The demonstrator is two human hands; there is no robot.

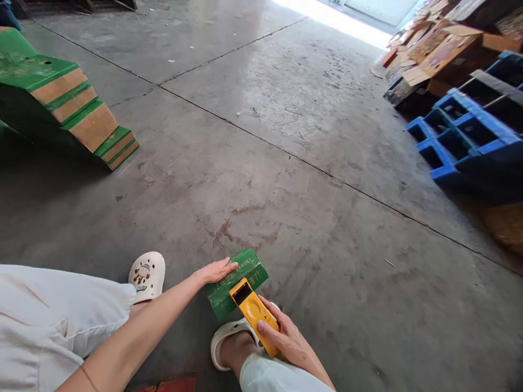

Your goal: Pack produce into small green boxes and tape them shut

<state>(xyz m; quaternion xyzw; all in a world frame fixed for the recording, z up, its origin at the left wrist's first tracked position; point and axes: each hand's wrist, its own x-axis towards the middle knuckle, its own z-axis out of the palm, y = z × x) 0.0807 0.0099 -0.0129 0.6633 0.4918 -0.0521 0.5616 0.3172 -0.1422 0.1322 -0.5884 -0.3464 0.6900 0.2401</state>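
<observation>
My left hand (220,270) lies with its fingers stretched out along the upper left edge of a small green carton (245,261) printed with pale writing. My right hand (286,333) is wrapped round a yellow handheld tool (257,313) with a dark window at its front end; its exact kind is unclear. The tool's front end overlaps the lower right part of the carton in the head view; I cannot tell if they touch. Part of the carton's near side is hidden by the tool.
Several flattened green cartons (96,122) stand stacked at the left. At the right are blue pallets (461,130) and a heap of brown cardboard boxes (453,49). My feet in white clogs (149,272) are on the grey concrete floor (327,245). Something red (167,384) shows at the bottom edge.
</observation>
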